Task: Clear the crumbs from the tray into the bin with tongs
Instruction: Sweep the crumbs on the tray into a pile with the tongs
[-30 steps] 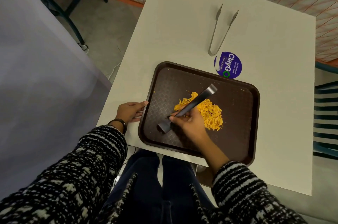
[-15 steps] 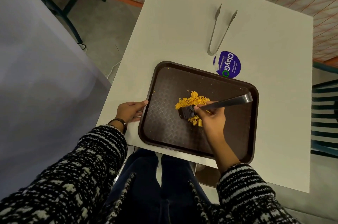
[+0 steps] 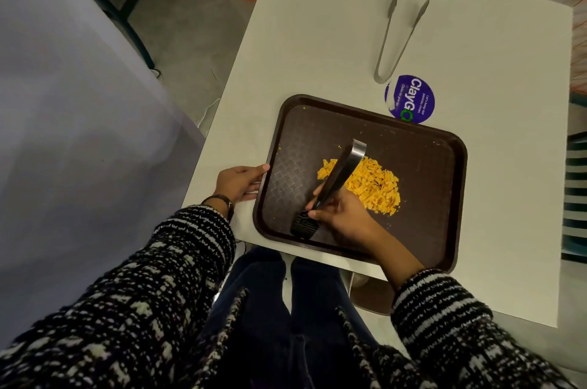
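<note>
You hold tongs (image 3: 336, 179) over the crumbs (image 3: 371, 187).
Your right hand (image 3: 341, 217) grips them; your left hand (image 3: 239, 182) holds the tray (image 3: 425, 166) edge.

One brown tray (image 3: 432, 185) lay on one white desk (image 3: 317, 48). There were two pairs of tongs: one dark pair (image 3: 333, 185) over the tray, and one slim metal pair (image 3: 397, 39) beyond the tray's far edge. One heap of orange crumbs (image 3: 374, 188) sat near the middle of the tray, with a few stray specks nearer the tray's rim, too small to count. One round purple sticker (image 3: 409, 99) lay just past the tray's far edge. Two hands showed: one left hand (image 3: 241, 182) at the tray's left edge and one right hand (image 3: 343, 217) over the tray. One wristband (image 3: 222, 201) was on the left wrist.
</note>
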`<state>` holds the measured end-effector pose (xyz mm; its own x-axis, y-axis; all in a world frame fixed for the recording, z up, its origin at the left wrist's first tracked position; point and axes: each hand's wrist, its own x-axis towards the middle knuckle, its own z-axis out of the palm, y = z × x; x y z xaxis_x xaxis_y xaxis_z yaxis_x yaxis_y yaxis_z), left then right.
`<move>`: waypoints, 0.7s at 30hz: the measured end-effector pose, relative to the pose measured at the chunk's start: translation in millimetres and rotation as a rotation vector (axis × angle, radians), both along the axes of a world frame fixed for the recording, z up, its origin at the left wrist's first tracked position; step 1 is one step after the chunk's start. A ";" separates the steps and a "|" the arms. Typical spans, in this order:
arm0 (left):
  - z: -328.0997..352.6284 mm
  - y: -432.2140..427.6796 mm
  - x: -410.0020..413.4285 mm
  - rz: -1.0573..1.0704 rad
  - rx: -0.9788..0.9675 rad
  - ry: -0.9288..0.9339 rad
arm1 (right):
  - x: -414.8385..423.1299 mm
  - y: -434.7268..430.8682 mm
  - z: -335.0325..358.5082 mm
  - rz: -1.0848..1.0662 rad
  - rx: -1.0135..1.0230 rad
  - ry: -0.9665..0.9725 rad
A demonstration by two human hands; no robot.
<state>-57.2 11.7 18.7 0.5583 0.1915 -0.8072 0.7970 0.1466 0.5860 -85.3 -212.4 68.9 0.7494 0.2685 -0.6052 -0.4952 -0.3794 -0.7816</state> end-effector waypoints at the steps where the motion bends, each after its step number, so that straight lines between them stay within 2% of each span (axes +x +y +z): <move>1: -0.1 0.4 0.1 -0.001 -0.004 0.000 | 1.0 0.0 0.6 0.019 -0.010 0.001; 13: -0.9 0.0 0.0 -0.028 0.016 -0.012 | 27.3 39.1 10.8 0.277 -0.005 0.024; 15: -2.0 0.2 0.1 -0.029 0.015 -0.011 | 31.4 36.0 12.0 0.177 -0.043 -0.022; 19: -4.6 1.3 -0.3 -0.018 0.009 -0.008 | 38.9 12.4 20.8 -0.198 -0.063 -0.135; 21: -5.2 1.5 0.1 -0.018 0.007 -0.006 | 33.4 10.9 25.3 -0.203 -0.036 -0.119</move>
<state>-57.1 13.2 13.5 0.5663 0.1869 -0.8028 0.7962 0.1278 0.5914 -51.8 -201.5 94.2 0.8525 0.0849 -0.5157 -0.4694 -0.3096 -0.8269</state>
